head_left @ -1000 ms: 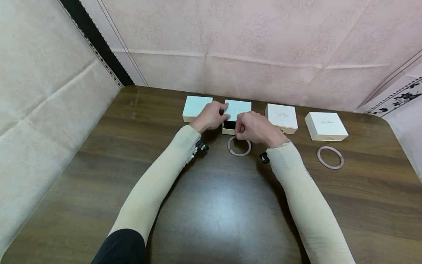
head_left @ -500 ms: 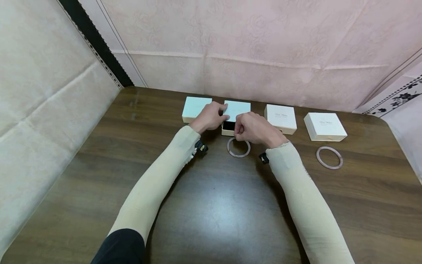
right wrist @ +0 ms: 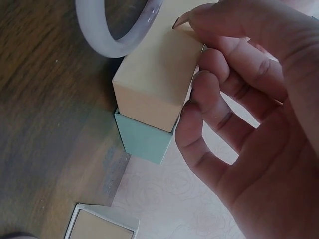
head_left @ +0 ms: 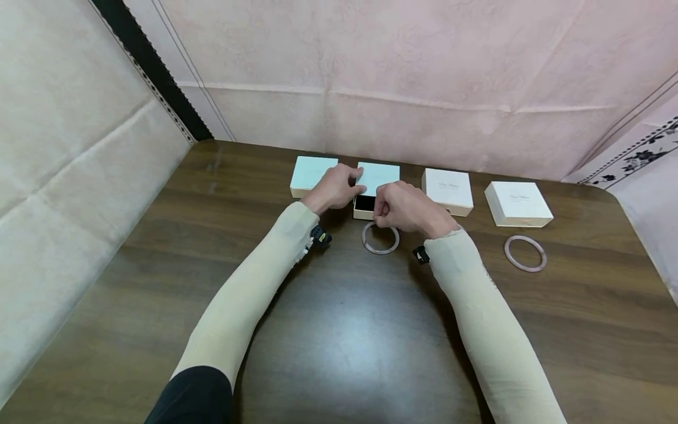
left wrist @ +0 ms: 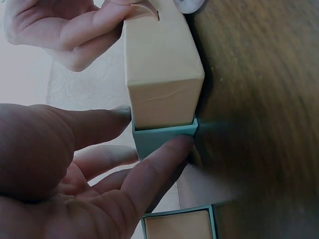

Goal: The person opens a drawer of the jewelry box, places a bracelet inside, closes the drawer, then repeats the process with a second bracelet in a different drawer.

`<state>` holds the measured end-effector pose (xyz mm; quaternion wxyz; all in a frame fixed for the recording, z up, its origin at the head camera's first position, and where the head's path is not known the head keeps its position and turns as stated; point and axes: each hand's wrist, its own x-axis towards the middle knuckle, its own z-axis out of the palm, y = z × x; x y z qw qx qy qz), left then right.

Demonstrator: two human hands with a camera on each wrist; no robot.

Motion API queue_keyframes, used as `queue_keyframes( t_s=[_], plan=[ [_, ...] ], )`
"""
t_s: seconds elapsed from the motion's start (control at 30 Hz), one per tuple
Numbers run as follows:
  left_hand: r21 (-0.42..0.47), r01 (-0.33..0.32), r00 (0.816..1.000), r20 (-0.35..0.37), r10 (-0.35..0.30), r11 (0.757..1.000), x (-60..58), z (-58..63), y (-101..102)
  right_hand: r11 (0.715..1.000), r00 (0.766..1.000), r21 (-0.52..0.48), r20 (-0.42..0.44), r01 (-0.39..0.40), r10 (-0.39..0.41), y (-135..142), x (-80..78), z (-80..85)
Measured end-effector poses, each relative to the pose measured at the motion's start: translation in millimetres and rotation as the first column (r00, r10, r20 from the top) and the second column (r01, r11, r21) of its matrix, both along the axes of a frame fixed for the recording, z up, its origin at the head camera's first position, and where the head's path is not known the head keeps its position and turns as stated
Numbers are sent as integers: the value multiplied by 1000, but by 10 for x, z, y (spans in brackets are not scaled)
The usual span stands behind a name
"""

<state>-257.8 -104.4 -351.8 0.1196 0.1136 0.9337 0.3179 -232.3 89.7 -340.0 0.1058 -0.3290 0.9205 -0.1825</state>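
Observation:
A pale teal drawer box [head_left: 378, 178] stands among a row of boxes, its cream drawer [left wrist: 162, 55] slid partway out and showing a dark inside. My left hand [head_left: 335, 189] grips the teal sleeve [left wrist: 154, 142], with fingers on opposite sides of it. At the drawer's front, my right hand [head_left: 410, 207] pinches a small ribbon pull tab [right wrist: 183, 20] between thumb and forefinger, while its other fingers curl beside the drawer. A pale lilac bangle [head_left: 380, 252] lies flat on the table just before the drawer, partly hidden by the right hand.
Left of the sleeve is another teal box [head_left: 312, 172], partly behind my left hand. To the right stand two white lettered boxes [head_left: 447, 188], and a second bangle [head_left: 529, 269] lies before the farther one. A pink cloth [head_left: 402, 82] hangs behind the wooden table [head_left: 339, 353].
The head view has drifted a little, so everything sits slightly farther left. Both hands keep the same hold, and the drawer looks equally far out.

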Motion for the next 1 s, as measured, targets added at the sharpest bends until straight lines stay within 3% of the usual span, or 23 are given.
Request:
queue_keyframes(
  t_s=[0.37, 0.63, 1.0],
  plan=[
    [17, 12, 1000, 5, -12, 1000, -1, -18, -4, 1000, 999, -13, 33, -7, 8, 14, -14, -13],
    [21, 26, 1000, -11, -26, 999, -20, 35, -12, 1000, 1000, -20, 0, -19, 19, 16, -44, 21],
    [-4, 25, 1000, -4, -25, 1000, -9, -9, -30, 999, 999, -13, 17, -33, 34, 7, -8, -1]
  ],
)
